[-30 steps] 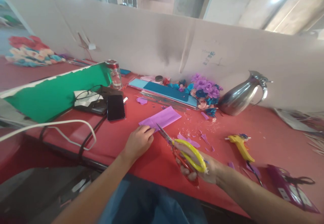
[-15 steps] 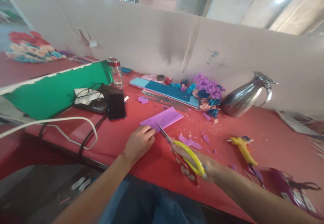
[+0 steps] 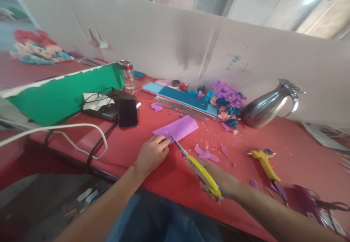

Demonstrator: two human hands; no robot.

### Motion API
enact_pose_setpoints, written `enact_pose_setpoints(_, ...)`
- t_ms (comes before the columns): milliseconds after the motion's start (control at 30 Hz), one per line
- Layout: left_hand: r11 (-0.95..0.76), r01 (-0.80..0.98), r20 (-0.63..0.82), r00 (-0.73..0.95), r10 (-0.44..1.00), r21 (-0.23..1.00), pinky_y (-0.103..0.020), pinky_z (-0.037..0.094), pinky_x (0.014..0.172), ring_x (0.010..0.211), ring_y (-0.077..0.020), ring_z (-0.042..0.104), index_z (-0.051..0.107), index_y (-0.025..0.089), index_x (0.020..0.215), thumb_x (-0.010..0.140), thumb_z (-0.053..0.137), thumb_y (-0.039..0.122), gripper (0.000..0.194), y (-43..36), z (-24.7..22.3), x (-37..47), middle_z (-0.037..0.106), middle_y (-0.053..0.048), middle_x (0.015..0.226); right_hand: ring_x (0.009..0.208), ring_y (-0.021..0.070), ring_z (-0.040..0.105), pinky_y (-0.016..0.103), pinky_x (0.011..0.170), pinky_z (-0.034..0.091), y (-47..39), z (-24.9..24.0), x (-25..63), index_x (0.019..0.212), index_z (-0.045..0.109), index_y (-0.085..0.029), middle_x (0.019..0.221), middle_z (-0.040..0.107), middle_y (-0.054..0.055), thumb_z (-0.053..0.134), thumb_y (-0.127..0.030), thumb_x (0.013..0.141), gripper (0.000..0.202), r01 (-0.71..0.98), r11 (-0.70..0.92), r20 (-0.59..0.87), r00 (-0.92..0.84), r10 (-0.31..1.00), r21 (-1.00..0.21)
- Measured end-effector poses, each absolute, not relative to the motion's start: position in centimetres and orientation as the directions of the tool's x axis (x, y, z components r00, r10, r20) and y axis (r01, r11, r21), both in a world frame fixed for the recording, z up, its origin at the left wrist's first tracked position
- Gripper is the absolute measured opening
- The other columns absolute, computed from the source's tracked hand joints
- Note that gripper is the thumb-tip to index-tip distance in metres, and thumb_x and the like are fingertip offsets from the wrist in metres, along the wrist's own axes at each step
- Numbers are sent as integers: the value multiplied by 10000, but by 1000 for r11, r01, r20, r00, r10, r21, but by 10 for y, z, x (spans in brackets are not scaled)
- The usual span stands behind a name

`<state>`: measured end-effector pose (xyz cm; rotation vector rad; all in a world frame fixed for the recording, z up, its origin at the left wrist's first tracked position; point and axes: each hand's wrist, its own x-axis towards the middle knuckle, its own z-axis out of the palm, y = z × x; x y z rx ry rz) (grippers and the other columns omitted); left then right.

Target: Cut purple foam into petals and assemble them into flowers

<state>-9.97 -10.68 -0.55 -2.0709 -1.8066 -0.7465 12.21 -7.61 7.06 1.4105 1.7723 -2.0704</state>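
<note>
Since everything you're handling sits on that big red table [image 3: 175, 172], you've got decent backing under both hands. The scissors [image 3: 203, 172] look fairly solid and rigid, and your right hand [image 3: 217, 174] is wrapped round the yellow handles, which is the spot I'd hold them. Blade tips are at the near edge of the purple paper [image 3: 183, 128], lying on the table just beyond your left hand [image 3: 153, 152]. Looks super light, bendy and easy to crease or tear imo, so take it flat near that left end, fingertips clear of the blades. Your left fingers are bunched together on the edge; can't tell if you're pinching it or just pressing down. Counting up, biggest first: one table, one metal jug [image 3: 259, 108], one pair of scissors, one purple piece (can't tell how many layers), one yellow glue gun [image 3: 264, 161], one phone [image 3: 128, 113], plus several purple scraps [image 3: 203, 153], too bitty for an exact number.
</note>
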Motion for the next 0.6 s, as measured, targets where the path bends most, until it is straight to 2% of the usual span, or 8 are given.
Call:
enact_pose_setpoints(133, -171, 978, 557, 75, 827, 121, -295, 521, 761, 867, -201, 638, 701, 184, 988, 795, 510, 114, 280, -106, -7, -100, 688, -81, 924, 279, 82, 337, 168, 255, 296, -74, 65, 123, 889, 457, -234, 416, 362, -101, 474, -593, 806, 369, 598, -338, -676, -538, 503, -727)
enact_pose_setpoints(333, -198, 964, 559, 67, 826, 176, -279, 520, 781, 864, -179, 637, 695, 198, 991, 820, 497, 130, 271, -108, -6, -101, 685, -71, 939, 295, 70, 372, 165, 261, 306, -67, 69, 119, 787, 444, -214, 483, 423, -77, 442, -636, 832, 424, 544, -546, -770, -484, 416, -637)
enact_pose_setpoints(500, -202, 954, 556, 48, 830, 220, -276, 520, 798, 889, -172, 636, 688, 216, 1001, 851, 471, 154, 270, -112, -3, -102, 681, -61, 946, 294, 86, 395, 176, 265, 336, -60, 73, 110, 707, 433, -203, 424, 421, -56, 372, -670, 849, 491, 608, -531, -806, -478, 349, -590)
enact_pose_setpoints(600, -212, 949, 544, 53, 837, 234, -278, 522, 798, 891, -173, 640, 687, 216, 1012, 862, 469, 171, 268, -113, -1, -102, 683, -60, 960, 278, 69, 359, 160, 255, 316, -61, 68, 109, 757, 427, -218, 435, 391, -87, 426, -646, 843, 436, 604, -470, -765, -502, 403, -644)
